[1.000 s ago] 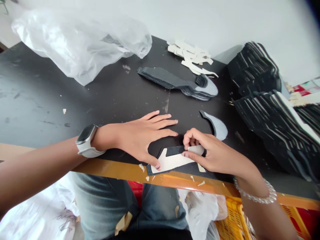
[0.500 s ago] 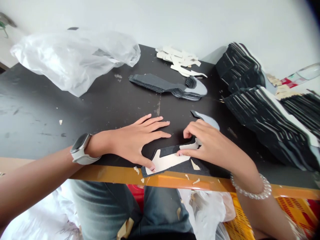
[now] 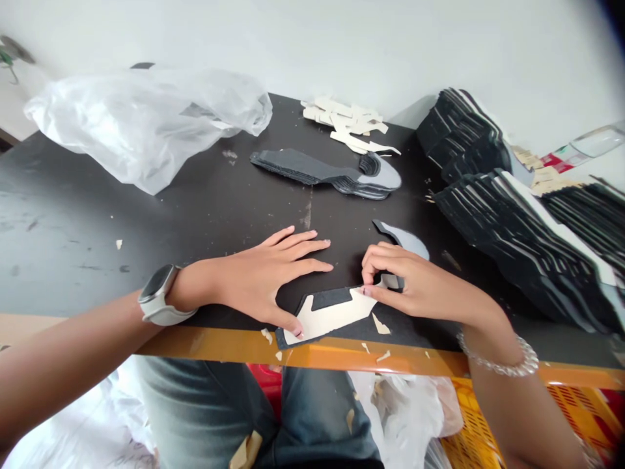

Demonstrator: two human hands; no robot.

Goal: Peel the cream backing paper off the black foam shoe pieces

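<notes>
White against black in the head view, a notched strip (image 3: 327, 316) lies on top of a flat dark piece (image 3: 326, 299), close to the front of the table (image 3: 185, 221), whose orange edge (image 3: 219, 343) that piece reaches. The strip looks thin, so a sharp tug at one of its narrow prongs could well tear it; small pale scraps (image 3: 381, 324) lie just beside it. If the thumb holding the far left end let up, the dark piece could probably slide or turn, being so near the edge.

The left hand (image 3: 258, 277) grasps nothing: it lies palm down, fingers fanned out over the table, with only the thumb pressing on the strip's left end. The right hand (image 3: 410, 283) arches over the strip's right end, wrist bent inward, fingers curled and thumb laid along the strip. Its index finger and thumb come together there, but I cannot tell whether they pinch the strip or merely touch it.
</notes>
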